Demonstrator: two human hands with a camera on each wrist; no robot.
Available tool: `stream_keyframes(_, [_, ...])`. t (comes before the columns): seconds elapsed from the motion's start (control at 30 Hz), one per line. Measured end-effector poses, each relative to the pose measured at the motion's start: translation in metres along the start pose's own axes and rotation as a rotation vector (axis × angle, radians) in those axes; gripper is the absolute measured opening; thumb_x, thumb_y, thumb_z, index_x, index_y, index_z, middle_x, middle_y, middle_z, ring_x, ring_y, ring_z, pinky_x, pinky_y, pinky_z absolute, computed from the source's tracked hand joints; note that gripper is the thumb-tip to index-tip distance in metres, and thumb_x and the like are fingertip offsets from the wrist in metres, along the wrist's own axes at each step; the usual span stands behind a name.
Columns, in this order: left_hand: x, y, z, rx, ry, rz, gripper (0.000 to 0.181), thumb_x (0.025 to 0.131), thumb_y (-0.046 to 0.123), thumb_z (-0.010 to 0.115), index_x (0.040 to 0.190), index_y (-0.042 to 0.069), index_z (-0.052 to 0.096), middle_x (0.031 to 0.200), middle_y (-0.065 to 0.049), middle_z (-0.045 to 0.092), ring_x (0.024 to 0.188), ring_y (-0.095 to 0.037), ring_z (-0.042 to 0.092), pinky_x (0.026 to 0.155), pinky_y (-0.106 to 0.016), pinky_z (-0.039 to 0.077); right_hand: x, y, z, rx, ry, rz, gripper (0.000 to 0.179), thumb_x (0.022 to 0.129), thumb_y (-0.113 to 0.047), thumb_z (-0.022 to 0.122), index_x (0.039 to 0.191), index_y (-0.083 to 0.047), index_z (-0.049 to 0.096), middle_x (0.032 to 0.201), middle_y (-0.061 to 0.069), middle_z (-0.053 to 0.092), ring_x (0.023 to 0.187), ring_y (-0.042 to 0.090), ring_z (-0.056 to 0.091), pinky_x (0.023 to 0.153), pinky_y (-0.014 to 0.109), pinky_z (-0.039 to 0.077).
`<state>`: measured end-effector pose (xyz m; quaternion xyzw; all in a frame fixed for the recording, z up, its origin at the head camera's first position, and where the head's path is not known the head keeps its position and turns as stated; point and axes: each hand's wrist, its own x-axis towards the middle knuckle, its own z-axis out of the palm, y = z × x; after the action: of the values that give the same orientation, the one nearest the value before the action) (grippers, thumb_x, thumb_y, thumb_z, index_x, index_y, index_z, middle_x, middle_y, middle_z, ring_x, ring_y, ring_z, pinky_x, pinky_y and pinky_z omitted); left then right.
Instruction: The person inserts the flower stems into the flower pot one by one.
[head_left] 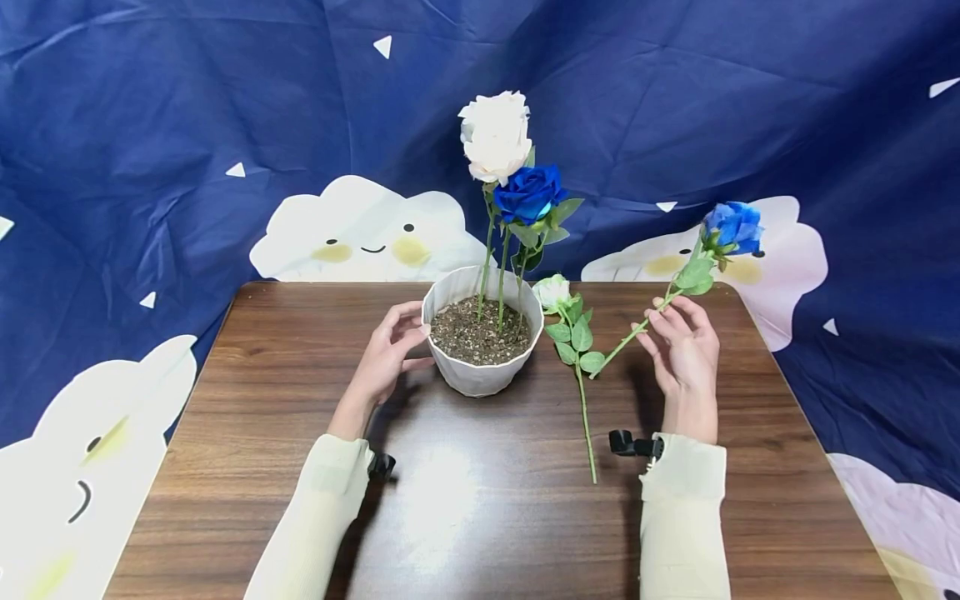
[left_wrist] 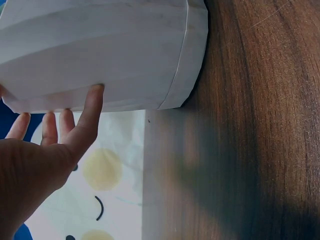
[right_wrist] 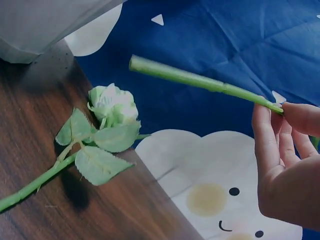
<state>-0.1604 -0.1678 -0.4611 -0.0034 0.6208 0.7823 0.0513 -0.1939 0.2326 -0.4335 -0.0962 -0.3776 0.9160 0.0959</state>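
Rose (head_left: 694,272) in right hand (head_left: 686,346) shows bloom (head_left: 733,227) only in head view.

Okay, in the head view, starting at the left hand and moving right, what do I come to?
Left hand, white pot, loose white rose, right hand, blue bloom of the rose it holds.
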Motion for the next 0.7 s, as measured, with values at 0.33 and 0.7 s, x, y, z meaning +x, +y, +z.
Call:
stream_keyframes(0.33, [0.000, 0.000, 0.000, -0.007, -0.002, 0.002, 0.047, 0.099, 0.005, 0.059, 0.144, 0.004, 0.045, 0.120, -0.010, 0.046, 0.107, -0.022, 0.054, 0.087, -0.056, 0.061, -0.002, 0.000, 0.012, 0.004, -0.045, -0.013, 0.038, 0.086, 0.022, 0.064, 0.113, -0.004, 0.056, 0.094, 0.014, 0.069, 0.077, 0.022, 0.069, 0.064, 0.042, 0.066])
stream_keyframes(0.7, [0.000, 0.000, 0.000, 0.003, -0.006, 0.000, 0.048, 0.100, 0.006, 0.058, 0.145, 0.005, 0.044, 0.123, -0.013, 0.046, 0.110, -0.026, 0.054, 0.088, -0.055, 0.061, -0.004, -0.005, 0.032, 0.038, -0.089, -0.019, 0.041, 0.086, 0.023, 0.063, 0.115, -0.005, 0.054, 0.094, 0.015, 0.067, 0.079, 0.023, 0.069, 0.064, 0.043, 0.066])
